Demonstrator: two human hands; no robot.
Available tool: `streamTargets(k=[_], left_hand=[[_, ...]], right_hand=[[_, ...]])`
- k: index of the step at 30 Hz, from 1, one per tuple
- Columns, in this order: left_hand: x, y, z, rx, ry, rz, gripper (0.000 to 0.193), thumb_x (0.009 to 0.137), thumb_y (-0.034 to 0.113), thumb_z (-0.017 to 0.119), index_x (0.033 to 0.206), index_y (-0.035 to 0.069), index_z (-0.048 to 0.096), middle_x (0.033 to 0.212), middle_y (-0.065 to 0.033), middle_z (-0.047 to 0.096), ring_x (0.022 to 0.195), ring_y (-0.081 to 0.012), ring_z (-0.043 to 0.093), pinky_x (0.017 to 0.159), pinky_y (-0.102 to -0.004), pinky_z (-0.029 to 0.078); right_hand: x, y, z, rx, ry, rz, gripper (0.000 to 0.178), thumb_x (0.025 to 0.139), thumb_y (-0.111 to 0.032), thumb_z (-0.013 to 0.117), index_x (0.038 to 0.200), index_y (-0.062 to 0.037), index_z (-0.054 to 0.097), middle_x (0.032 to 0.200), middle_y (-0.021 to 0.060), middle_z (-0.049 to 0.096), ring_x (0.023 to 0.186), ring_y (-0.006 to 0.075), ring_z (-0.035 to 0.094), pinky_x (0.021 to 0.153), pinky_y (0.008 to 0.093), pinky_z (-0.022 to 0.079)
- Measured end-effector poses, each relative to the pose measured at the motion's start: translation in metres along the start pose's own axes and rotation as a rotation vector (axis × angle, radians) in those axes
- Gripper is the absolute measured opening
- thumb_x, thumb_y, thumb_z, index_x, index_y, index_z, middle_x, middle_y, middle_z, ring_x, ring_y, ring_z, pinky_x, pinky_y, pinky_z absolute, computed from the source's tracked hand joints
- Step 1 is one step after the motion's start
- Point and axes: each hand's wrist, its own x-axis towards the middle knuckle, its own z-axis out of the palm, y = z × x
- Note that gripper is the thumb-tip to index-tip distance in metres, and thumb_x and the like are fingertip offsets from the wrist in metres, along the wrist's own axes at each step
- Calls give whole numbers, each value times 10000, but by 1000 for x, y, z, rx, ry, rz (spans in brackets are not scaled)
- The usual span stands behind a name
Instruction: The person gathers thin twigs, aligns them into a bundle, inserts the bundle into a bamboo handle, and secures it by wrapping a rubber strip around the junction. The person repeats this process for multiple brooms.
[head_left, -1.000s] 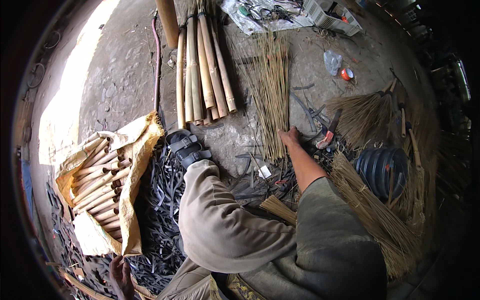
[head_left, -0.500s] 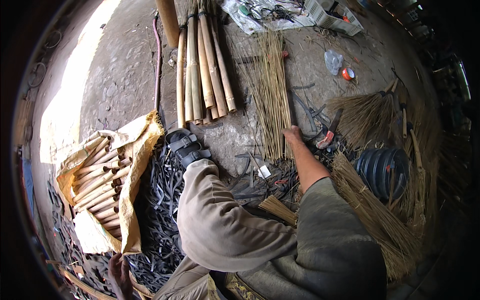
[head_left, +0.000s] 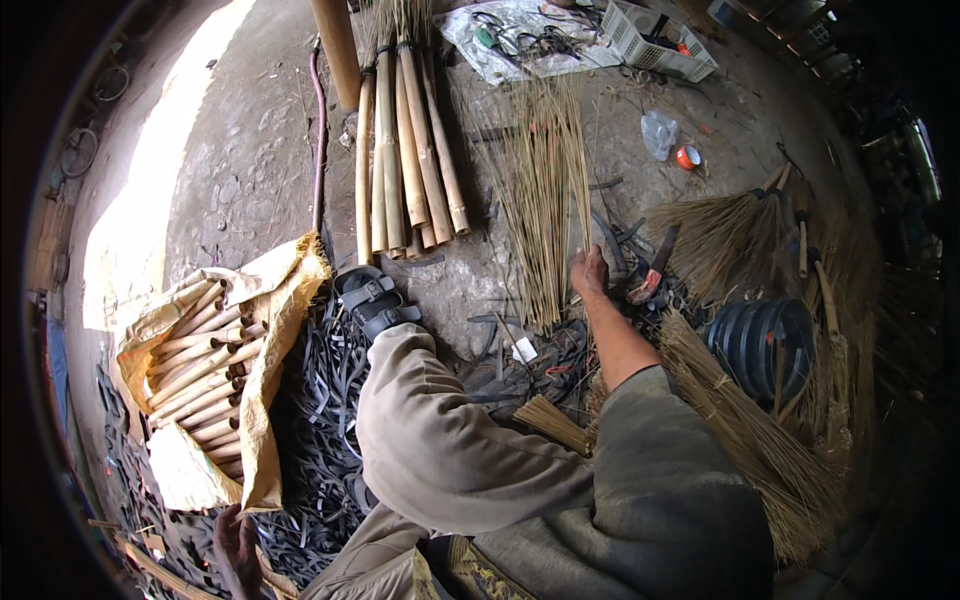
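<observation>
My right hand (head_left: 590, 272) reaches forward over the ground, its fingers closed on the lower ends of a few thin broom sticks (head_left: 582, 185). These lean up along the right side of a larger spread of loose straw-coloured sticks (head_left: 537, 215) lying on the ground. A narrow gap parts the held sticks from that pile near my fist. My left hand (head_left: 236, 548) is low at the left, beside the bottom of a yellowish sack (head_left: 262, 440) full of short bamboo tubes (head_left: 205, 375). Its fingers look loose and apart, with nothing seen in them.
Long bamboo-handled brooms (head_left: 408, 150) lie ahead. Black rubber strips (head_left: 320, 440) heap by my sandalled foot (head_left: 375, 300). To the right are a red-handled blade (head_left: 652, 278), a dark ribbed water jug (head_left: 762, 345), finished brooms (head_left: 725, 235) and stick bundles (head_left: 745, 430). A white crate (head_left: 660, 45) stands far off.
My right hand has shifted slightly and turned, and a few sticks now stand apart from the pile in its grip. My left hand stays beside the sack.
</observation>
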Motion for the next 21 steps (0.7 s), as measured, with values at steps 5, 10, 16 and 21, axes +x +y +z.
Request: streamTargets(k=[5,10,16,21], left_hand=[[-1,-10,0,-7,21,39,379,1064,233,631,1364,6,589,1241,-81,653,1049,-145,602,934,-292,473],[-11,-4,-1,-50,-19,-52,390,1052,242,649,1349,-4,590,1197,-72,656,988,-130,594,888,-283,478],[-5,0,3,-45,-41,-17,437,1043,296,665,1329,-24,588,1113,-70,677,912,-121,592,825,-277,474],[4,4,5,-23,-60,-31,433,1046,289,661,1334,-25,582,1158,-86,671,967,-142,610,865,-289,486]], right_hand=[[12,13,2,63,-73,63,506,1054,-371,548,1367,26,554,1314,297,642,1195,459,642,1015,519,520],[29,42,34,55,-107,219,581,932,-395,669,1336,21,616,1358,287,641,1261,435,627,1052,479,518],[36,59,59,53,-209,316,552,898,-288,706,1329,45,615,1328,302,654,1222,418,658,1018,442,544],[46,68,75,-17,-155,323,551,889,-264,739,1331,32,598,1240,253,691,1090,380,700,888,452,576]])
